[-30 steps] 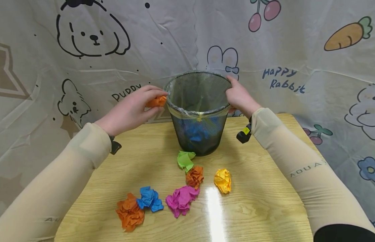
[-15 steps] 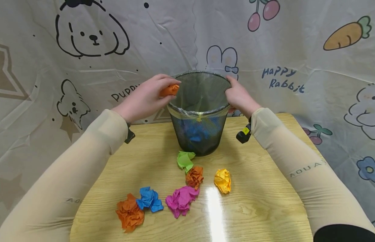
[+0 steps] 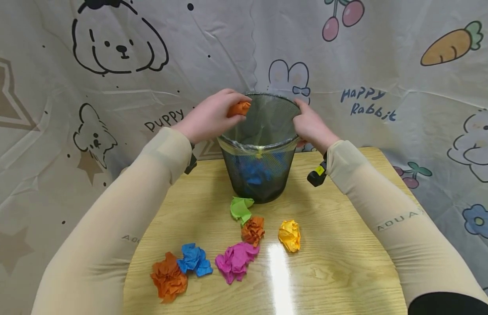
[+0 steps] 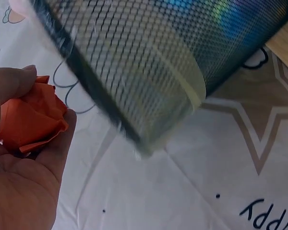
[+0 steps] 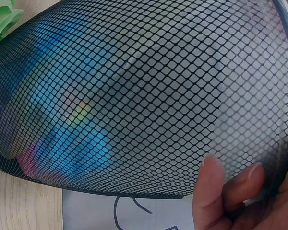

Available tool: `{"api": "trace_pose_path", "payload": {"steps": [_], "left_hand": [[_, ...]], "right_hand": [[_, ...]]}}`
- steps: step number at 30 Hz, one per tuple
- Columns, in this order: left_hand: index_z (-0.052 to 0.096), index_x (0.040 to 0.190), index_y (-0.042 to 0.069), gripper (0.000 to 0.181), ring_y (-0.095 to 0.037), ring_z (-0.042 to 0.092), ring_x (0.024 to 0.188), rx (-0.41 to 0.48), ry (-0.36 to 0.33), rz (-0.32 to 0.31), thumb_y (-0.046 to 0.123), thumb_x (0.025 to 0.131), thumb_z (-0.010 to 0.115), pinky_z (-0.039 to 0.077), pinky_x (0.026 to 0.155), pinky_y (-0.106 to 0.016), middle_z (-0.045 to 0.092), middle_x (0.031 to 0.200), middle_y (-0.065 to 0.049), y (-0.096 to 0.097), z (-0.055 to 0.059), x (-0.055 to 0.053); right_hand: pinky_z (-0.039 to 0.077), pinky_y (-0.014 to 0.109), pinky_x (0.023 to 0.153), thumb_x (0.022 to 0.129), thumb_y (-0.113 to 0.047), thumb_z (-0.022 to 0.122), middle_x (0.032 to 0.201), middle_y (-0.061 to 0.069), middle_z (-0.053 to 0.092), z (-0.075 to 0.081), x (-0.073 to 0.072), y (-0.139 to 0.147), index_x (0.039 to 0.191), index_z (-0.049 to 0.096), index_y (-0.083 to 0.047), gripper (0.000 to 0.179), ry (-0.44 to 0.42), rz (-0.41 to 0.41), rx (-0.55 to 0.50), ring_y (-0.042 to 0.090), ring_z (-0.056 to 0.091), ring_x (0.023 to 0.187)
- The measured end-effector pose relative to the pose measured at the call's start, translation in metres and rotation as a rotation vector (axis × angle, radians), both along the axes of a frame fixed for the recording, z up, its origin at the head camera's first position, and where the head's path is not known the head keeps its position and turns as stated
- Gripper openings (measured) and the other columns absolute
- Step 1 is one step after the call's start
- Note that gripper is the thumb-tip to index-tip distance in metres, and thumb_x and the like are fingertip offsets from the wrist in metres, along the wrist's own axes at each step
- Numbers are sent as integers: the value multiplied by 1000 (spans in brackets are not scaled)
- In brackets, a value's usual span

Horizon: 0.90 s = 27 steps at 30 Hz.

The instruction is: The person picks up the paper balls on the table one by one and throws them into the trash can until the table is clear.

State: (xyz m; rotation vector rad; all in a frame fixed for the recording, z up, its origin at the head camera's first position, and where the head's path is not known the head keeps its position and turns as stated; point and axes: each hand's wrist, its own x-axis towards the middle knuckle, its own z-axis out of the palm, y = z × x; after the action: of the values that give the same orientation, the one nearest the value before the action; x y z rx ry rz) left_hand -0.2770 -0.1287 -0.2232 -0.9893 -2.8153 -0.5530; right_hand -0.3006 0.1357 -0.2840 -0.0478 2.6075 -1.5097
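Observation:
My left hand (image 3: 216, 114) pinches an orange crumpled paper ball (image 3: 240, 108) above the left rim of a black mesh wastebasket (image 3: 261, 175). In the left wrist view the orange paper (image 4: 33, 117) sits between thumb and fingers, just outside the basket's rim in that view. My right hand (image 3: 314, 124) grips the basket's right rim; in the right wrist view its fingers (image 5: 210, 187) lie against the mesh. A clear plastic liner is folded over the rim. Through the mesh show blue, pink and yellowish crumpled papers (image 5: 84, 143) at the bottom.
On the wooden table (image 3: 338, 262) before the basket lie green (image 3: 241, 208), brown-orange (image 3: 253, 230), yellow (image 3: 289, 236), magenta (image 3: 236, 261), blue (image 3: 195, 260) and orange (image 3: 169, 278) paper balls. A printed cloth (image 3: 212, 39) hangs close behind the basket.
My left hand has moved right and slightly up with the orange paper ball, from beside the basket's left rim to over its opening. The right hand and basket have stayed in place.

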Motion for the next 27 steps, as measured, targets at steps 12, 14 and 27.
{"api": "trace_pose_path", "payload": {"steps": [12, 14, 27], "left_hand": [[53, 148, 11, 50, -21, 55, 110, -10, -37, -13, 24, 102, 66, 47, 97, -38, 55, 136, -9, 10, -13, -6], [52, 150, 12, 52, -21, 55, 109, -13, -36, -9, 26, 102, 65, 47, 96, -38, 55, 137, -9, 10, -14, -6], [23, 165, 26, 74, -30, 34, 147, -51, -38, 24, 40, 103, 61, 33, 117, -49, 22, 168, -8, 9, -14, -5]], "right_hand": [[60, 42, 64, 100, -2, 30, 168, 12, 21, 0, -2, -1, 167, 4, -27, 76, 6, -5, -8, 30, 57, 90], [60, 42, 65, 101, -2, 30, 168, 12, 22, 1, -3, -1, 167, 4, -26, 75, 4, -5, -12, 29, 58, 88], [59, 41, 62, 101, -2, 29, 166, 15, 23, 1, -2, -1, 167, 4, -28, 75, 6, 3, -14, 31, 57, 93]]}}
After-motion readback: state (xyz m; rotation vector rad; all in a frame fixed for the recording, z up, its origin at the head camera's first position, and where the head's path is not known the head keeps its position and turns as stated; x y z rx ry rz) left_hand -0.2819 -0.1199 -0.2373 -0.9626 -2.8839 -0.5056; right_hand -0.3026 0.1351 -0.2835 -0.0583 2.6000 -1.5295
